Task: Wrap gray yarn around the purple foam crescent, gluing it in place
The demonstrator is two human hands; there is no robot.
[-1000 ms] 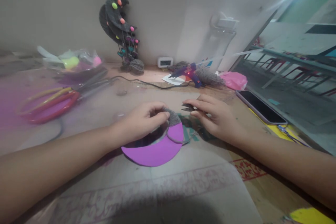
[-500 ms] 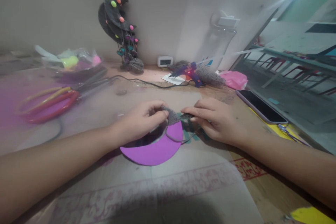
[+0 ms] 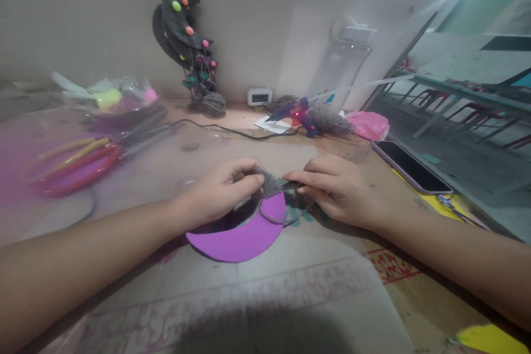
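Observation:
A purple crescent cutout (image 3: 243,240) lies over the paper-covered table, its upper right part wrapped in grey yarn (image 3: 270,183). My left hand (image 3: 232,185) pinches the wrapped end between thumb and fingers. Just right of the crescent, my right hand (image 3: 332,191) is closed on a dark grey bit of yarn at its fingertips; its exact shape is hard to make out. A loose loop of yarn crosses the purple face and runs toward the right hand. The crescent's upper tip is hidden behind my left fingers.
Red-and-yellow-handled scissors (image 3: 78,168) lie at left, near a plastic bag (image 3: 110,97). At the back are a yarn-covered crescent ornament (image 3: 176,25), a small clock (image 3: 259,97), a glue gun (image 3: 296,113) with its cord, and grey yarn (image 3: 329,121). A phone (image 3: 410,166) rests at right.
My right fingertips have come slightly nearer the wrapped yarn edge, with the dark strand now reaching it. My left hand keeps its pinch. The whole view has shifted a little.

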